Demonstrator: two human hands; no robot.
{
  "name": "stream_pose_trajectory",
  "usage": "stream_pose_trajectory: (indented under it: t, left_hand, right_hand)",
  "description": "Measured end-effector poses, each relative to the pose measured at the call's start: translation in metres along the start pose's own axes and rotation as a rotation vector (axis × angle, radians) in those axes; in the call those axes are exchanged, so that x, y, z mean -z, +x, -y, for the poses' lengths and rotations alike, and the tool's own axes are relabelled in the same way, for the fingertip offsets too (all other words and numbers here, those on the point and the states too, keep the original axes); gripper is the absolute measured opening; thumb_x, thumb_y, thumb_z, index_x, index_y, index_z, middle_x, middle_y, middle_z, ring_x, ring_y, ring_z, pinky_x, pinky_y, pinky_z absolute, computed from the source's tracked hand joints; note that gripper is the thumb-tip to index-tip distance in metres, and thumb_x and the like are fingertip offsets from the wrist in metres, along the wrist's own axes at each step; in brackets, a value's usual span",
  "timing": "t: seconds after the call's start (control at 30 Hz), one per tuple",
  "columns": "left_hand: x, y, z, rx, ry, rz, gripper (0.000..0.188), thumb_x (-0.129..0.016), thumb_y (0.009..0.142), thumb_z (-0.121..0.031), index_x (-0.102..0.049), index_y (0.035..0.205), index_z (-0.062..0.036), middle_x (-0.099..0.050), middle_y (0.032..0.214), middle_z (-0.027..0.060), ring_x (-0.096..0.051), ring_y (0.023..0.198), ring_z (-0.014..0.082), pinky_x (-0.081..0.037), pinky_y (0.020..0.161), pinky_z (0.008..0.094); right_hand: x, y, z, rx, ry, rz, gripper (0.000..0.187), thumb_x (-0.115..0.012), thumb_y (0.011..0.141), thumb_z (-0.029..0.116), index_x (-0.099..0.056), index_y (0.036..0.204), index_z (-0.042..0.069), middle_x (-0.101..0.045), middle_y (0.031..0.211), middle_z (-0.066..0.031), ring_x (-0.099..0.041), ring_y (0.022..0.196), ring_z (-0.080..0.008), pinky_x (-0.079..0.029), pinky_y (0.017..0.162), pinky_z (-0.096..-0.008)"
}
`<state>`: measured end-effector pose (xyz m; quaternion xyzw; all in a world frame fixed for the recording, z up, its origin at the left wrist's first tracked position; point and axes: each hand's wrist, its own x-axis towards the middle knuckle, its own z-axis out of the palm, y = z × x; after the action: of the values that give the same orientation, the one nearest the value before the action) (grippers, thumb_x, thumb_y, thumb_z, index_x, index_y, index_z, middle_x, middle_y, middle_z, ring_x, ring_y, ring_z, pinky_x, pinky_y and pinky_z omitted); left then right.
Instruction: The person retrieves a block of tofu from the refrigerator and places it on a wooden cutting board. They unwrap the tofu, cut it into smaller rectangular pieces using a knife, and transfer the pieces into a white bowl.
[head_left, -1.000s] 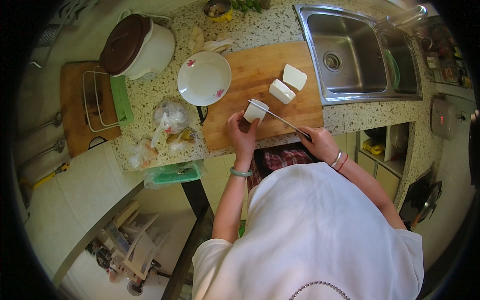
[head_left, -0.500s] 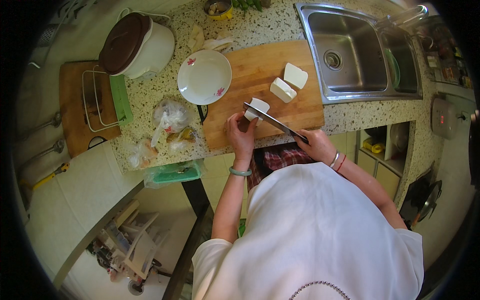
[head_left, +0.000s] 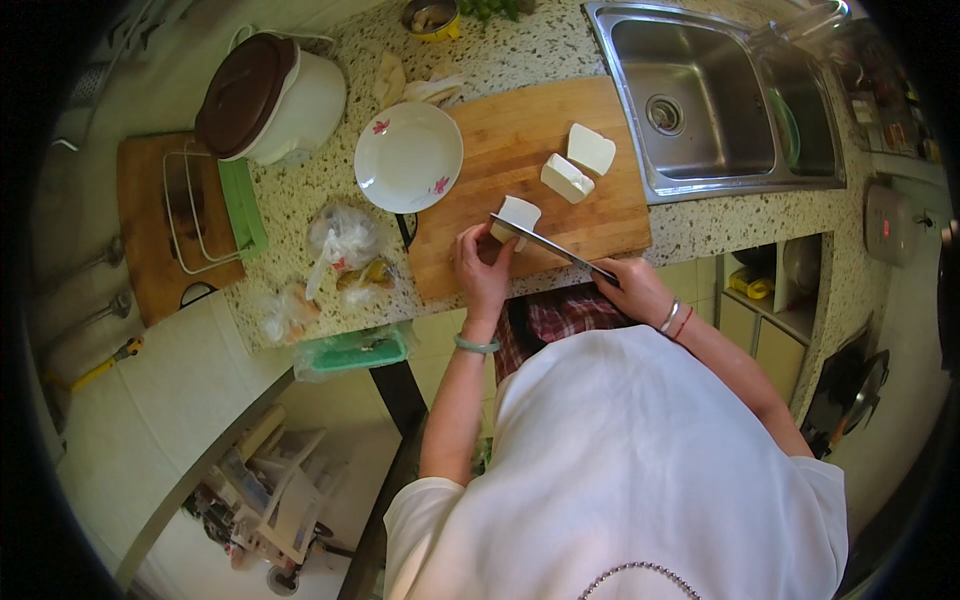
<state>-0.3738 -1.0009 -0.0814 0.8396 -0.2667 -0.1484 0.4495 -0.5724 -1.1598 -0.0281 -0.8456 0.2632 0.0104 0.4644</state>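
Knife [head_left: 548,248] now lower than half a second ago, blade flat against white block [head_left: 516,214] on wooden board [head_left: 520,140]. Left hand [head_left: 482,268] fingers steadying block; right hand [head_left: 630,288] fingers clenched on handle. Two smooth white slabs at 1 o'clock.

White short-sleeved top, loose, sleeves ending above elbows. String of small pale beads at lower back edge of top. Left hand [head_left: 481,272]: green bangle at wrist, just behind fingers. Right hand [head_left: 632,290]: silver bangle plus thin red cord at wrist. Red plaid garment below waist.
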Motion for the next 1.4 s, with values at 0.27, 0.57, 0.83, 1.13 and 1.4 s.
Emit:
stream_pose_trajectory:
  t: [0.27,0.57,0.83,1.13,1.4]
  left_hand:
    - [0.037,0.066,-0.032,-0.595,0.35,0.69,0.096,-0.081,0.066,-0.002,-0.034,0.149,-0.0102,-0.037,0.151,0.0108,-0.031,0.143,0.0291,-0.029,0.118,0.0436]
    - [0.02,0.094,-0.02,-0.63,0.346,0.79,0.079,-0.085,0.065,-0.013,-0.048,0.135,-0.0066,-0.052,0.128,0.0119,-0.047,0.123,0.0317,-0.039,0.105,0.044]
    - [-0.024,0.023,-0.024,-0.19,0.378,0.123,0.081,-0.086,0.071,-0.023,-0.044,0.138,-0.0053,-0.047,0.13,0.0151,-0.044,0.121,0.037,-0.038,0.102,0.048]
    - [-0.008,0.013,-0.001,-0.246,0.182,0.113,0.082,-0.084,0.074,-0.022,-0.041,0.142,-0.0072,-0.048,0.132,0.0166,-0.046,0.121,0.0371,-0.038,0.103,0.0473]
    - [-0.014,0.006,-0.015,-0.182,0.096,-0.025,0.077,-0.085,0.073,-0.018,-0.046,0.138,-0.0072,-0.049,0.129,0.0151,-0.047,0.121,0.0351,-0.04,0.103,0.0447]
  right_hand:
    - [0.032,-0.01,0.005,-0.185,0.247,-0.081,0.015,-0.065,0.09,0.009,-0.068,0.101,-0.001,-0.06,0.061,-0.016,-0.059,0.05,-0.0198,-0.048,0.052,-0.033]
    - [0.031,-0.012,0.003,-0.255,0.198,-0.103,0.016,-0.064,0.092,0.012,-0.069,0.102,0.0,-0.063,0.062,-0.0156,-0.063,0.052,-0.0211,-0.05,0.052,-0.0338]
    - [0.018,-0.01,0.001,-0.198,0.12,-0.139,0.016,-0.067,0.089,0.015,-0.07,0.099,0.004,-0.064,0.069,-0.0204,-0.064,0.06,-0.0353,-0.051,0.055,-0.0404]
    - [0.01,-0.002,0.016,-0.131,0.075,-0.04,0.016,-0.067,0.088,0.016,-0.07,0.097,0.003,-0.064,0.072,-0.0231,-0.063,0.065,-0.0404,-0.051,0.059,-0.0438]
    - [0.006,-0.004,0.016,-0.127,0.056,-0.049,0.017,-0.067,0.087,0.016,-0.069,0.098,0.002,-0.065,0.074,-0.023,-0.064,0.067,-0.0402,-0.053,0.061,-0.0439]
